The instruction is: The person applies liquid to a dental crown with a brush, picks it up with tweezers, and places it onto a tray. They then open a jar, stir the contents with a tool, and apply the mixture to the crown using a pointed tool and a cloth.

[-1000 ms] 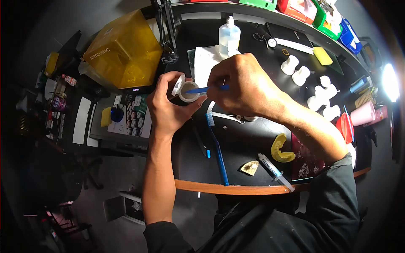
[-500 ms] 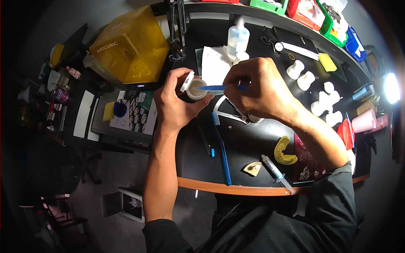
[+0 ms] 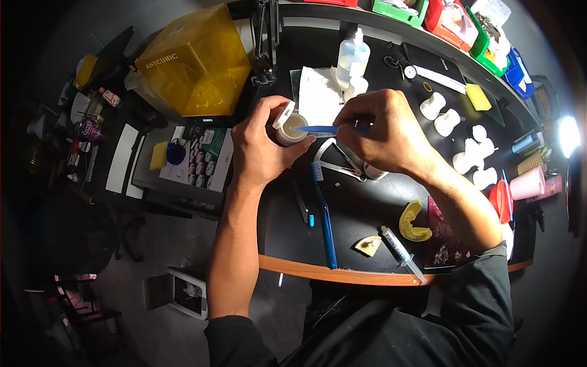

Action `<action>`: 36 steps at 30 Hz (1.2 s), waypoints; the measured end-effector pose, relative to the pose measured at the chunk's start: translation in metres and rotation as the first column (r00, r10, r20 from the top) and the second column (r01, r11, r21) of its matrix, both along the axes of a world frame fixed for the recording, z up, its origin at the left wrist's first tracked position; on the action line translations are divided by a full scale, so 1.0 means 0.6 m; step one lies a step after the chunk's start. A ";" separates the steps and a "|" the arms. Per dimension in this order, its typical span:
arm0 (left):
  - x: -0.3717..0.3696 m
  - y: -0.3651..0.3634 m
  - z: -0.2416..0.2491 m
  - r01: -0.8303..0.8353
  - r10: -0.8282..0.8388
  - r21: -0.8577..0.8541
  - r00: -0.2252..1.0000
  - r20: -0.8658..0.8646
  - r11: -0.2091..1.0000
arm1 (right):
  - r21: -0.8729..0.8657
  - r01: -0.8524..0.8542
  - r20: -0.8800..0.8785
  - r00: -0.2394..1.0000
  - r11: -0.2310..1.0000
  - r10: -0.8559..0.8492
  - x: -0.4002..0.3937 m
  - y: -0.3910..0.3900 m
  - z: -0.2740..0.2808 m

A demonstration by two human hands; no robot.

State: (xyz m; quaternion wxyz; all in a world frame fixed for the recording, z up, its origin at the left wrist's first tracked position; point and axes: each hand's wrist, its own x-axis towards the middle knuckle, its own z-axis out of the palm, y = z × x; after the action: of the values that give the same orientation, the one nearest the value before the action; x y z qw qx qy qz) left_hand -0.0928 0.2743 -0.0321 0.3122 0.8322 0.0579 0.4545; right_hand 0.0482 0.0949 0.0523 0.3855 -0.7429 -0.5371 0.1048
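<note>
My left hand (image 3: 260, 137) is wrapped round a small white jar (image 3: 290, 136) with its flip lid tipped up. Pale material shows inside the jar. Between the fingers of my right hand (image 3: 385, 131) is a slim blue spatula-like tool (image 3: 321, 129), its tip at the jar's mouth. Below the hands, a metal caliper (image 3: 336, 165) lies beside a blue toothbrush (image 3: 324, 214). Nearer the front edge are a yellow arch-shaped dental model (image 3: 411, 221), a small beige piece (image 3: 368, 246) and a syringe (image 3: 400, 254) labelled "FIRING PASTE".
A clear bottle (image 3: 353, 61) and white paper (image 3: 320, 92) are behind the hands. Several white jars (image 3: 448, 122) stand at right, near a pink cup (image 3: 527, 184). A yellow Anycubic machine (image 3: 195, 67) is at back left. The table's wooden edge (image 3: 342, 279) runs along the front.
The view has shifted slightly. The blue tool's tip stays at the jar's mouth, and the jar's opening now faces me a little more.
</note>
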 end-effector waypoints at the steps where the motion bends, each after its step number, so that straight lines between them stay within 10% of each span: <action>1: -0.001 0.001 0.001 -0.006 0.006 0.026 1.000 -0.015 1.000 | 0.001 -0.002 0.010 1.000 1.000 0.002 0.000 0.000 -0.002; 21: -0.003 0.006 0.000 -0.379 0.368 -0.077 0.921 -0.129 0.922 | -0.069 0.158 0.050 0.987 0.985 -0.155 0.008 -0.014 -0.004; 36: -0.005 0.007 0.003 -0.359 0.341 -0.100 0.926 -0.163 0.928 | -0.109 0.063 0.246 0.969 0.992 -0.034 0.005 0.027 -0.073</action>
State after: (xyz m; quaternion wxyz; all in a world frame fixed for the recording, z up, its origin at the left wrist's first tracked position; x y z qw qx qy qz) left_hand -0.0959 0.2782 -0.0306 0.2737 0.8170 0.2569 0.4378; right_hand 0.0514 0.1111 0.0085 0.2754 -0.7841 -0.5552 0.0341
